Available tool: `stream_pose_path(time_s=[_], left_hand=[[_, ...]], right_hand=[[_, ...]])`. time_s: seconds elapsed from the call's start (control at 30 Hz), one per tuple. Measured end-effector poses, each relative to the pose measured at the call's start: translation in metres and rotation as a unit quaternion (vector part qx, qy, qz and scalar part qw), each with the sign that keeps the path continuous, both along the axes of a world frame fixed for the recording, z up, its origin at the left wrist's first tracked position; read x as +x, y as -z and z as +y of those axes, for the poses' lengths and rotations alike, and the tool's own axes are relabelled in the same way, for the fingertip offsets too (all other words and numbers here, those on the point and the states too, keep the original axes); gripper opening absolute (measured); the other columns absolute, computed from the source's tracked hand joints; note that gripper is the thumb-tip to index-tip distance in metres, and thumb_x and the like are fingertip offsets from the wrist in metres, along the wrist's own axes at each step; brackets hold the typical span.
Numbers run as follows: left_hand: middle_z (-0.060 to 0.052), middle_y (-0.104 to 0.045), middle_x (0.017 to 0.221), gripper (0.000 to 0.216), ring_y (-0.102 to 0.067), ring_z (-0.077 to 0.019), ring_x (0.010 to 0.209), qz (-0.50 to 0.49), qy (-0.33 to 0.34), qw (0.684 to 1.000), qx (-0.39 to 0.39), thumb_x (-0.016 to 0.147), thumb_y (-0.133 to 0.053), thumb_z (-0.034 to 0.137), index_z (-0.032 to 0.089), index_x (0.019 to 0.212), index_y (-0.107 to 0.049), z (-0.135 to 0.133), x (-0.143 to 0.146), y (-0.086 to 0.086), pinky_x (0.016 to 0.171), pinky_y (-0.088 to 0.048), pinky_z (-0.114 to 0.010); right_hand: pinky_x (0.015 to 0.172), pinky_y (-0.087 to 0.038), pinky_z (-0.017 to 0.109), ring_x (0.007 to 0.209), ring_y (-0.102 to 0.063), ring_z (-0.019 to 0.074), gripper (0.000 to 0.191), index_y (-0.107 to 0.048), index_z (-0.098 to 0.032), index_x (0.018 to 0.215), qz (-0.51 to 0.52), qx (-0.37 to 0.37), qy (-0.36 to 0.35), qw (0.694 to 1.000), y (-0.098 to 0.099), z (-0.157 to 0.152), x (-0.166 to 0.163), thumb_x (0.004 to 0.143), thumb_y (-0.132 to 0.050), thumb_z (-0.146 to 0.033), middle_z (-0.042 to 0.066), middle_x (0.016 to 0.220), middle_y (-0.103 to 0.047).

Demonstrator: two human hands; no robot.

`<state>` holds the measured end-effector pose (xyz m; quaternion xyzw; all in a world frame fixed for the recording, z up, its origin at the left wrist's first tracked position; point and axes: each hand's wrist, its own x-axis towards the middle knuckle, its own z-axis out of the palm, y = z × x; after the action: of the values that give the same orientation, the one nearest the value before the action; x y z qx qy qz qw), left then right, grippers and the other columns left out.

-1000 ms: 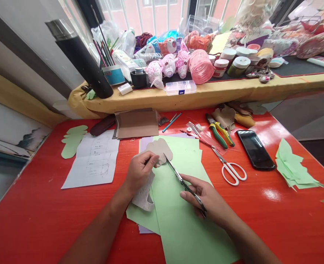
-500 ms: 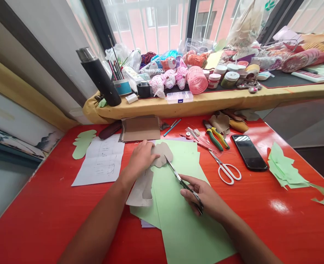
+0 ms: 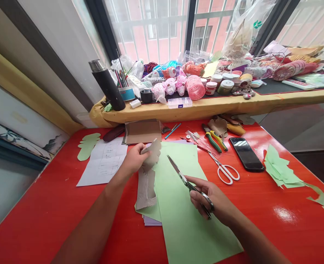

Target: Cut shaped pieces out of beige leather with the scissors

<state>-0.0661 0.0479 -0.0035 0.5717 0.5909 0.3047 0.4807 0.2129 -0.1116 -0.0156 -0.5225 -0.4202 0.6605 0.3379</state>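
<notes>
My left hand [image 3: 133,160] grips a beige cardboard cut-out [image 3: 152,156] with a scalloped edge and lifts it off the table. Below it a beige offcut [image 3: 146,189] lies on the light green paper sheets [image 3: 178,205]. My right hand [image 3: 213,201] holds metal scissors [image 3: 182,178] by the handles. Their blades point up and left toward the cut-out but stand apart from it.
On the red table [image 3: 41,216] lie white-handled scissors [image 3: 225,170], a black phone [image 3: 246,154], green-handled pliers [image 3: 214,137], green paper scraps [image 3: 281,170], a white sheet [image 3: 104,163] and a cardboard piece [image 3: 142,131]. A black flask [image 3: 107,85] and craft jars crowd the yellow sill [image 3: 219,104].
My left hand has lifted the beige cut-out up off the green paper. The scissors have come away from its edge and my right hand has drawn back a little. The view has tilted upward.
</notes>
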Motion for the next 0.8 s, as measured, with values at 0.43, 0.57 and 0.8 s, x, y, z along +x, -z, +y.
stream_pose_path(time_s=[0.43,0.57,0.8], left_hand=[[-0.013,-0.078,0.137,0.041,-0.07,-0.0343,0.135,-0.459,-0.054,0.869,-0.178,0.093,-0.079,0.03,0.018,0.132,-0.073,-0.086,0.025,0.017,0.108,-0.062,-0.045],[-0.012,-0.078,0.138,0.046,-0.068,-0.0325,0.138,-0.49,-0.082,0.852,-0.165,0.095,-0.078,0.027,0.019,0.139,-0.07,-0.093,0.033,0.031,0.113,-0.059,-0.045],[-0.012,-0.077,0.139,0.056,-0.068,-0.0336,0.138,-0.509,-0.075,0.84,-0.171,0.094,-0.08,0.025,0.021,0.148,-0.065,-0.102,0.038,0.04,0.118,-0.055,-0.049]], right_hand=[[0.043,-0.034,0.026,0.041,-0.046,0.0102,0.086,-0.06,-0.01,0.159,0.023,0.09,0.065,0.994,0.002,0.044,-0.022,0.091,-0.081,-0.057,-0.006,0.067,-0.06],[0.043,-0.036,0.027,0.042,-0.047,0.0112,0.09,-0.055,-0.01,0.163,0.013,0.113,0.079,0.99,0.017,0.044,-0.03,0.09,-0.082,-0.055,-0.009,0.062,-0.056],[0.041,-0.035,0.026,0.04,-0.042,0.0111,0.096,-0.048,-0.001,0.166,0.002,0.131,0.101,0.986,0.026,0.036,-0.026,0.091,-0.081,-0.05,-0.013,0.054,-0.047]])
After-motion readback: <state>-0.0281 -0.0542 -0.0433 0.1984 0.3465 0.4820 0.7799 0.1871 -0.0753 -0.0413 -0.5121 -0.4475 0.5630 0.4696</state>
